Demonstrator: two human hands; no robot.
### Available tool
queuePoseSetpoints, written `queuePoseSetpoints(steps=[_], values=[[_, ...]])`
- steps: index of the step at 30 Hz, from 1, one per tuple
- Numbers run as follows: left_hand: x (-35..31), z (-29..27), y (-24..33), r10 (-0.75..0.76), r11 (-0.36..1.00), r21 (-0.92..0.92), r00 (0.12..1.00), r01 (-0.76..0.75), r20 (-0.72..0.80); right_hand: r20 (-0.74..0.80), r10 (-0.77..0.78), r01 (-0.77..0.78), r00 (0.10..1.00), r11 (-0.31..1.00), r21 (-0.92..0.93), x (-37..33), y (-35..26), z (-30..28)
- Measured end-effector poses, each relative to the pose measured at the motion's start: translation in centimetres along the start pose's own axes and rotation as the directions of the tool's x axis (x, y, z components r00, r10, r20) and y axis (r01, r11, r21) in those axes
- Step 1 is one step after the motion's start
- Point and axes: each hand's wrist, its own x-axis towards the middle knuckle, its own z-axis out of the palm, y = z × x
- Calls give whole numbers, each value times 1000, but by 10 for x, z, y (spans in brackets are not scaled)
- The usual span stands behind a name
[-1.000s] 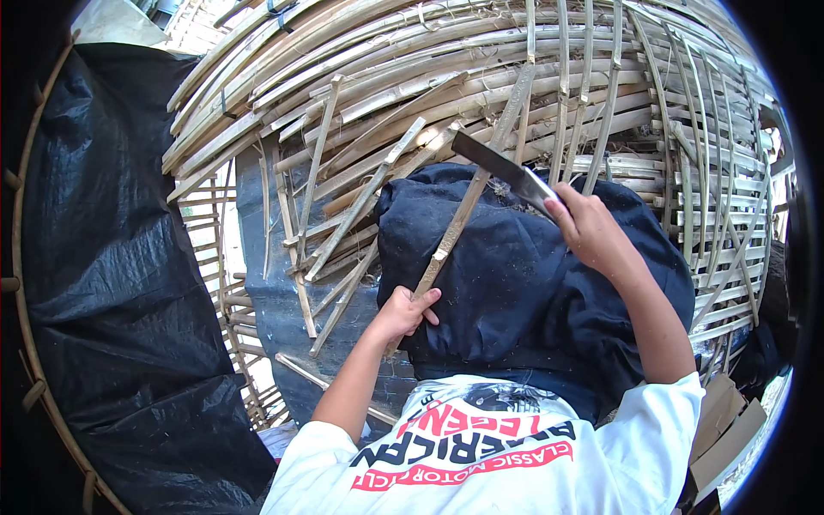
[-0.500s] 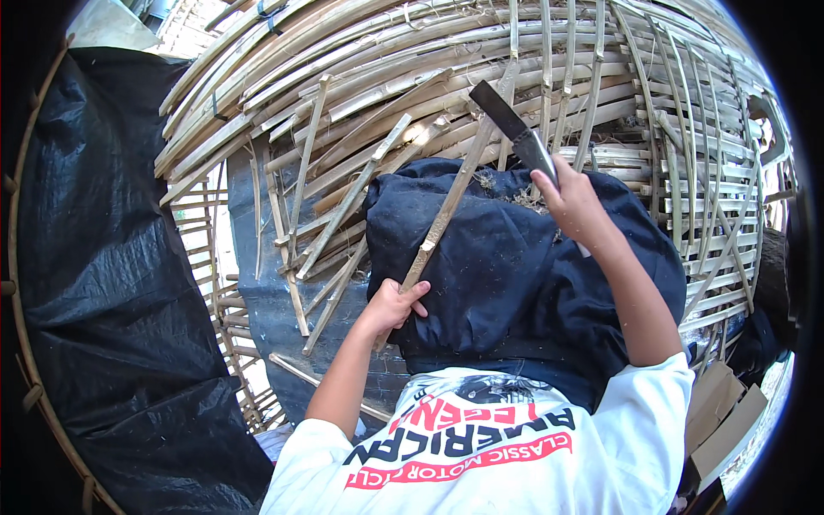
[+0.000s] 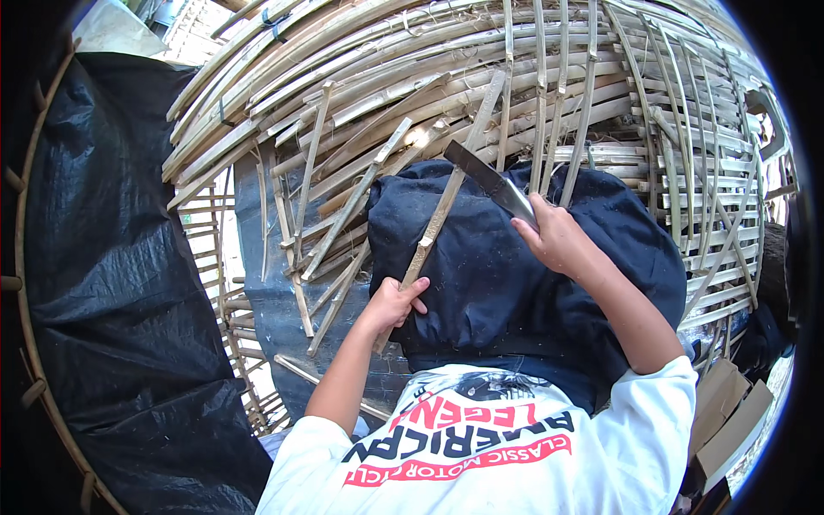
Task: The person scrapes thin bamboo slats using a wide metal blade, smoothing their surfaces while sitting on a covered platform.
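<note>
My left hand [image 3: 396,307] is closed around the lower part of a split bamboo strip [image 3: 440,213], which slants up and away to the right across my lap. In my right hand [image 3: 554,233] is a knife [image 3: 491,183] with a broad dark blade; my fingers wrap its handle, which is mostly hidden. The blade points up and left, its tip beside the strip's upper half. Whether blade and strip touch, I cannot tell. Dark cloth [image 3: 524,283] covers my lap beneath both hands.
A large stack of bamboo strips [image 3: 378,94] fills the far side. Several loose strips [image 3: 356,199] lie left of my lap. Black sheeting [image 3: 129,257] hangs at the left. A bamboo lattice [image 3: 717,197] stands at the right, with a cardboard box [image 3: 730,421] nearer me.
My right hand has brought the knife down and slightly left, closer to the bamboo strip. My left hand keeps its hold in nearly the same place.
</note>
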Motion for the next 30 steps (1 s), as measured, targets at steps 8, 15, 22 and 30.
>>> queuePoseSetpoints(steps=[8,15,22,30], values=[[-5,8,2,-2,999,-34,999,0,-48,-174,80,-70,981,995,65,40,9,-6],[-5,-2,-2,-36,998,-49,998,33,-53,12,34,-34,999,999,12,9,-14,6],[-5,5,0,-7,999,-53,999,4,-53,-157,34,-12,987,990,141,41,15,24],[-2,-1,-5,-2,999,-42,999,1,-38,33,-42,42,999,999,-19,-1,-24,35]])
